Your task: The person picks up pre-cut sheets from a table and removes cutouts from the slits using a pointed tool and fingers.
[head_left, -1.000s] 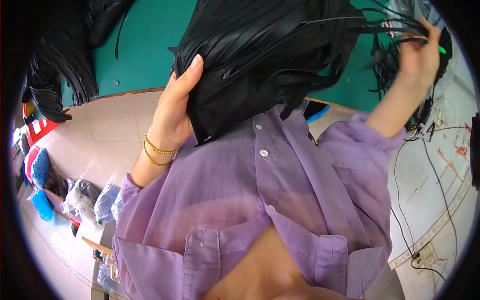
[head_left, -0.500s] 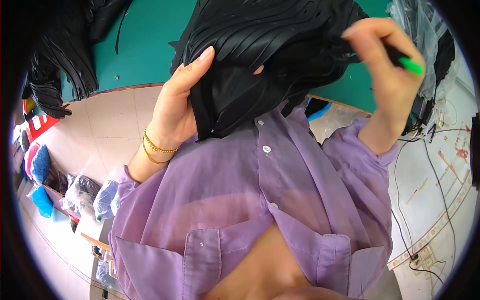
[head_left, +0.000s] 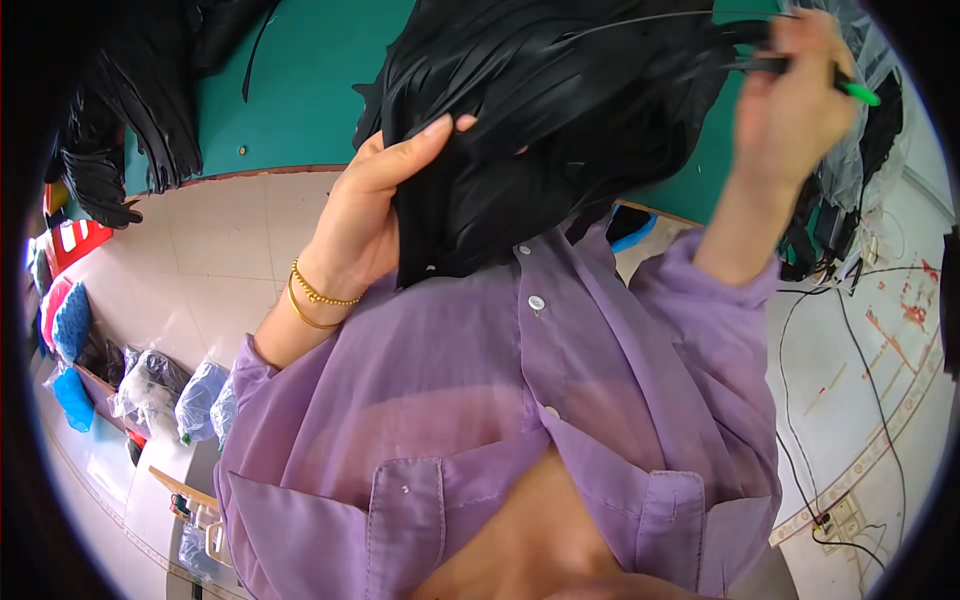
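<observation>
While your left hand (head_left: 380, 192) pinches the left edge of the black strip bundle (head_left: 560, 150), thumb on top and fingers mostly hidden behind, your right hand (head_left: 795, 115) is out past its right side, so your hands are well apart. Right one is closed round a dark tool with a green end (head_left: 861, 93); motion blur, can't tell if it grips strip ends too. Bundle sits mid-scene, across the near edge of the green table (head_left: 300, 90), its near part against your purple shirt (head_left: 620, 350). That left pinch probably stops the layers sliding and gives the right side something to pull against. Second black pile (head_left: 140, 125) sits far left, hanging over the edge, likely parked clear of your arms. Clear plastic (head_left: 872, 65) is far right, just beyond your right hand.
</observation>
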`<state>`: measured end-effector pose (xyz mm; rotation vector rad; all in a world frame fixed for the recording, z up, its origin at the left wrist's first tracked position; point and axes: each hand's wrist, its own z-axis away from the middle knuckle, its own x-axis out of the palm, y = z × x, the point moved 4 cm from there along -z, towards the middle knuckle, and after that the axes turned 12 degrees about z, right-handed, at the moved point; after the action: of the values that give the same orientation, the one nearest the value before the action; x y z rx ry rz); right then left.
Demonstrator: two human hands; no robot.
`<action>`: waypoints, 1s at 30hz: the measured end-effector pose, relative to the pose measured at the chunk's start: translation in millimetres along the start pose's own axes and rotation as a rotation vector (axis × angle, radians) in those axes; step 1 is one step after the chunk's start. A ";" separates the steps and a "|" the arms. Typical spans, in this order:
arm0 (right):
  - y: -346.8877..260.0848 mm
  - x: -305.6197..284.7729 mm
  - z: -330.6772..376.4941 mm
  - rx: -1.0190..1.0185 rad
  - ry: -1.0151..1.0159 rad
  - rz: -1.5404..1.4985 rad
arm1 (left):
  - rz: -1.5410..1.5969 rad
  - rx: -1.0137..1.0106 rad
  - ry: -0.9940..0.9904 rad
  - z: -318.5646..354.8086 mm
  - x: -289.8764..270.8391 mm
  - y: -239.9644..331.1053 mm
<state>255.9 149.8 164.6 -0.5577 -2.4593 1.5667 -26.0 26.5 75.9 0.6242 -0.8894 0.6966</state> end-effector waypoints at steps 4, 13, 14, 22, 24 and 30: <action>57.0 -134.7 -149.4 0.137 0.272 0.049 | 0.339 -0.040 -0.065 3.5 -17.7 4.8; -6.9 -9.1 -25.6 0.272 -0.211 0.089 | 0.440 -0.121 -0.077 -8.5 -6.1 -5.4; -14.1 6.3 3.1 0.261 -0.288 0.055 | 0.445 -0.120 -0.118 -7.3 -5.1 -3.7; -29.3 58.4 84.5 -0.086 -1.098 0.426 | 0.329 -0.126 -0.101 -6.8 -1.9 -3.3; -33.5 63.3 85.1 -0.142 -1.176 0.672 | 0.321 -0.091 -0.145 -7.3 -5.6 -4.4; -31.2 80.5 81.8 -0.121 -1.394 0.613 | 0.093 -0.019 -0.095 -1.1 -3.1 0.3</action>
<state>147.6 101.8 152.9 -0.2100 -3.5519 2.6994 -27.1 26.7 72.8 0.6054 -1.0167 0.7460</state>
